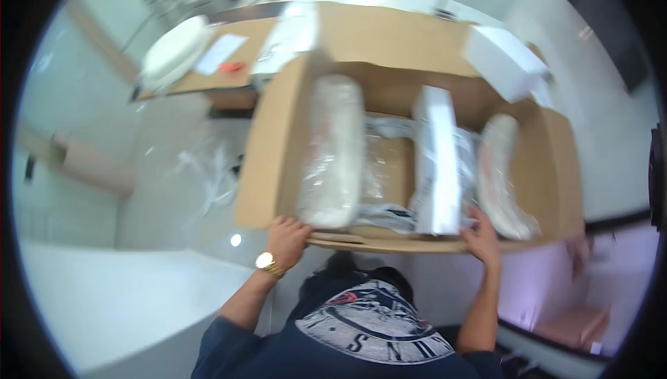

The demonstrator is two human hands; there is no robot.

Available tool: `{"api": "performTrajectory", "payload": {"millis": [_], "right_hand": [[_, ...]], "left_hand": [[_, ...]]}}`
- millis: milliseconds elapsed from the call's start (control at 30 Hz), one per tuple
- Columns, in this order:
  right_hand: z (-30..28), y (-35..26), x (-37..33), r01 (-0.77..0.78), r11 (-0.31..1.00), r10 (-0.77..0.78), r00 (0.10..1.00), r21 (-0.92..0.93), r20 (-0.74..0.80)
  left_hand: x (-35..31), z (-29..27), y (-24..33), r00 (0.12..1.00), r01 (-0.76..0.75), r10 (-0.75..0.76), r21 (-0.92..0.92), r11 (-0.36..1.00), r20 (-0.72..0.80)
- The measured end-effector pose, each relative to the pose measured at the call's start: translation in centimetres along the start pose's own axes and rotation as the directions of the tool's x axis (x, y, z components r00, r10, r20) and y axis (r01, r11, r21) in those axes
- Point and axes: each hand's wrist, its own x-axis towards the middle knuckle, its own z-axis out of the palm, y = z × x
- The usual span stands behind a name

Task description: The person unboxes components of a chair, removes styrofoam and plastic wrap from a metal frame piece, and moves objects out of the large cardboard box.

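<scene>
Watching through the head view; picture soft with motion blur. The cardboard box lies directly ahead of both hands, open side up, its near wall running from one hand to the other and a little past the right.

Left hand, gold watch at the wrist: fingers curled over the near rim at the left corner; I read it as a grip. Right hand: at the same rim, fingers partly spread and reaching just inside. Can't tell from here whether it grips the cardboard or only rests there.

Key relation, as I judge it: the box's long axis runs left to right, across the body, so the hands share one long side. The left hand has a corner; the right sits inboard of its own, so I'd expect the hold to be uneven.

Contents point the other way, long axes leading away from me. Narrow white carton: nearly straight ahead, near end just left of the right hand's fingers; right hand clearly nearer. Wrapped curved piece: just beyond the right hand and to its right, near end swung rightward. Wrapped pale piece: ahead and slightly right of the left hand, the nearer one.
</scene>
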Motion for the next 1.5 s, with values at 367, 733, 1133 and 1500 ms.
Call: {"api": "performTrajectory", "payload": {"millis": [367, 733, 1133, 1500], "right_hand": [[0.6, 4.1, 21.3, 0.247, 0.969, -0.248, 0.969, -0.022, -0.022], [2.7, 7.7, 26.6, -0.435, 0.366, 0.108, 0.898, 0.823, 0.426], [3.5, 9.6, 27.3, -0.71, 0.105, -0.106, 0.688, 0.696, 0.718], [3.0, 9.7, 27.9, -0.747, 0.117, -0.079, 0.65, 0.655, 0.756]], "left_hand": [[0.5, 1.6, 2.6, 0.918, 0.395, -0.396, 0.145, 0.907, -0.024], [1.9, 1.6, 4.1, 0.847, 0.526, -0.525, 0.257, 0.811, -0.081], [2.5, 1.2, 4.2, 0.837, 0.53, -0.546, 0.282, 0.799, -0.027], [2.8, 1.2, 4.6, 0.831, 0.536, -0.556, 0.297, 0.79, -0.021]]}}
